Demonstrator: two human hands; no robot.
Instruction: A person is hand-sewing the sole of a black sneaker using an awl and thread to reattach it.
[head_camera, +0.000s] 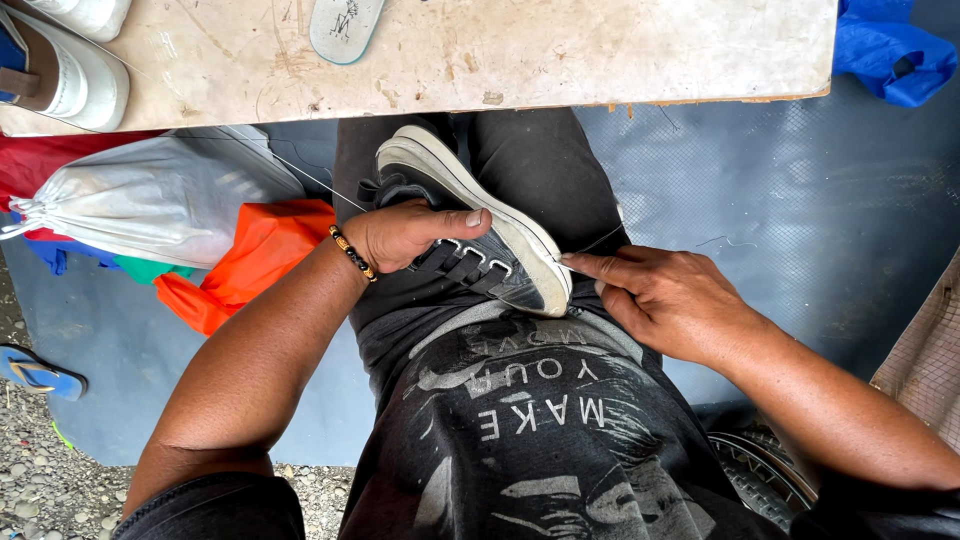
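Note:
A dark sneaker (470, 215) with a white sole lies on my lap, sole edge turned up and toe toward my belly. My left hand (405, 235), a beaded bracelet at its wrist, grips the sneaker over the laces with the thumb pressed along the sole edge. My right hand (665, 300) pinches something thin at the toe end of the sole, its fingertips touching the rubber. A thin thread (600, 240) runs from those fingertips up across my leg. Whether a needle is between the fingers is too small to tell.
A worn wooden table (560, 50) spans the top, bearing white shoes (65, 70) at its left and a pale insole (343, 25). A white drawstring bag (150, 195) and orange cloth (250, 260) lie left of my knee. A blue bag (890, 50) sits upper right, a sandal (35, 370) lower left.

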